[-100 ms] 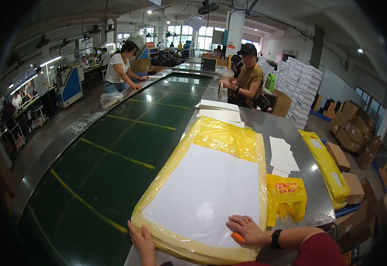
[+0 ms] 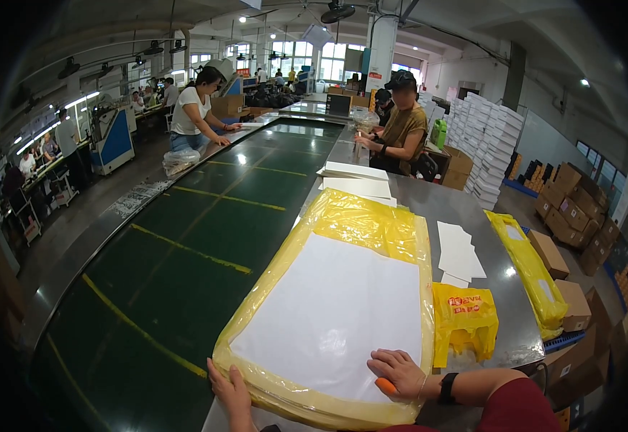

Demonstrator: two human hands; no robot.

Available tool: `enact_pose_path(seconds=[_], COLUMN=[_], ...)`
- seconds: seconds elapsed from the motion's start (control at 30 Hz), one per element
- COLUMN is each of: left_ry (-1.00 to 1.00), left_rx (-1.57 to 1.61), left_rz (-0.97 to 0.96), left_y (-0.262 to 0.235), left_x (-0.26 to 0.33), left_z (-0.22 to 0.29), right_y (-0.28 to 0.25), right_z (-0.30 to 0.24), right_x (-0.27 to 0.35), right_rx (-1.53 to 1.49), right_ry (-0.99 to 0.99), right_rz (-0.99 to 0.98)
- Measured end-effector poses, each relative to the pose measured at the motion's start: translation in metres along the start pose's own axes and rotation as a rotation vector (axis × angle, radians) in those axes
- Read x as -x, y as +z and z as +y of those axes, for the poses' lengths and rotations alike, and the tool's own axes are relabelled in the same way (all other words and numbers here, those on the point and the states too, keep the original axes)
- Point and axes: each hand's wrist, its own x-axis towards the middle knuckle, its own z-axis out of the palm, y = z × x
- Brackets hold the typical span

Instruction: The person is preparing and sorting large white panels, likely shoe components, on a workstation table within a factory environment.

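A large flat package of white sheets, wrapped in clear and yellow plastic film, lies before me across the metal tabletop's edge. My left hand rests against its near left corner, thumb apart from the stretched fingers. On the white surface near the right edge lies my right hand, fingers forward. Tucked under its palm is an orange-ended tool, whose other end is hidden. A crumpled yellow plastic bag with red print sits just right of the package.
A green conveyor belt with yellow stripes runs along the left. White sheets and stacked boards lie on the metal table. A long yellow-wrapped bundle and cartons stand at right. Two co-workers stand farther along the belt.
The co-worker at the right has lowered their hands slightly. My hands and the package have not visibly moved.
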Motion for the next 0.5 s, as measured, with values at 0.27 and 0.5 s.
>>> enact_pose_path(seconds=[0.27,0.5], left_ry=[0.01,0.017], left_rx=[-0.002,-0.019], left_rz=[0.006,0.008], left_y=[0.0002,0.001], left_x=[0.0006,-0.0005], left_z=[0.0004,-0.0038], right_y=[0.0004,-0.0009], right_z=[0.0003,-0.0003], right_x=[0.0003,-0.0001], right_rx=[0.011,0.007], right_ry=[-0.003,-0.013], right_rz=[0.002,0.016])
